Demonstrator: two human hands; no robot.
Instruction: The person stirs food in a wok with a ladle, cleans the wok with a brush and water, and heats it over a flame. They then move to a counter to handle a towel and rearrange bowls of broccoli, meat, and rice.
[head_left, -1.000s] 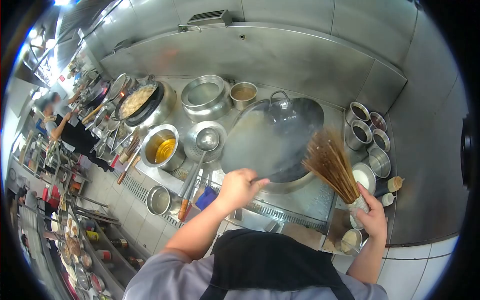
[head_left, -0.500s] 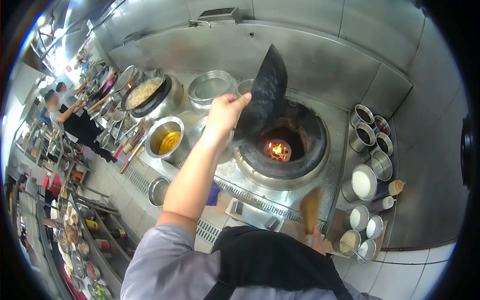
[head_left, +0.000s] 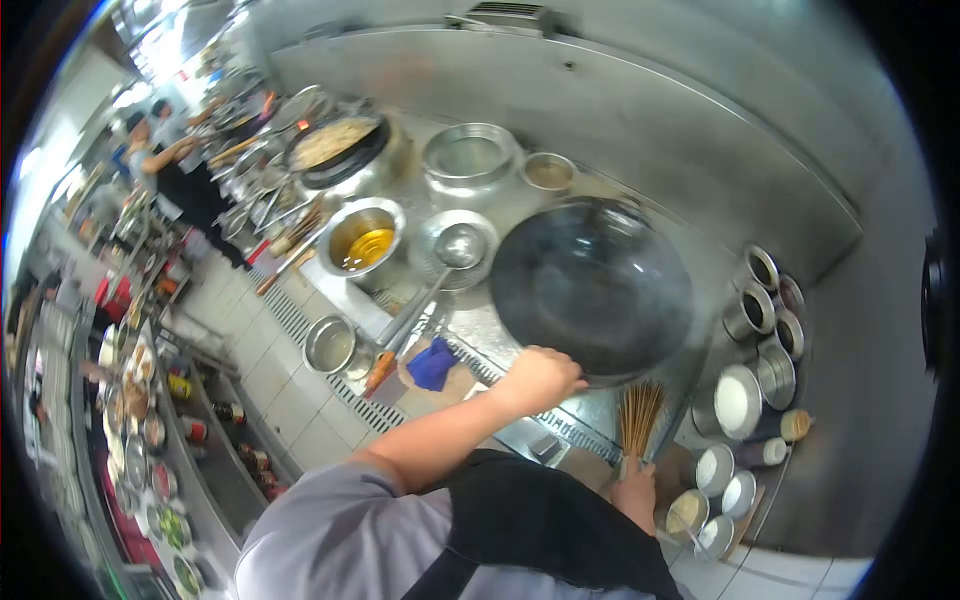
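A large black wok (head_left: 590,290) lies over the burner at the centre, its inside dark and bare-looking. My left hand (head_left: 543,381) is closed on the wok's near edge. Lower right, my right hand (head_left: 633,493) is wrapped round the handle of a bamboo wok brush (head_left: 640,415), bristles pointing up and away from me, just short of the wok. The burner opening and its flame are hidden under the wok. Left of the wok, a ladle (head_left: 461,246) rests with its bowl on a round strainer (head_left: 480,272).
A pot of yellow oil (head_left: 365,245) and a lidded-looking metal pot (head_left: 470,158) stand left. A blue cloth (head_left: 432,364) lies by the stove's front edge. Seasoning containers, including a white-filled one (head_left: 738,402), line the right. Two people (head_left: 180,180) work further left.
The wok, held up on edge above the open flame before, now lies down over the burner. My left hand has come down and nearer to me. The brush shows more clearly in my right hand.
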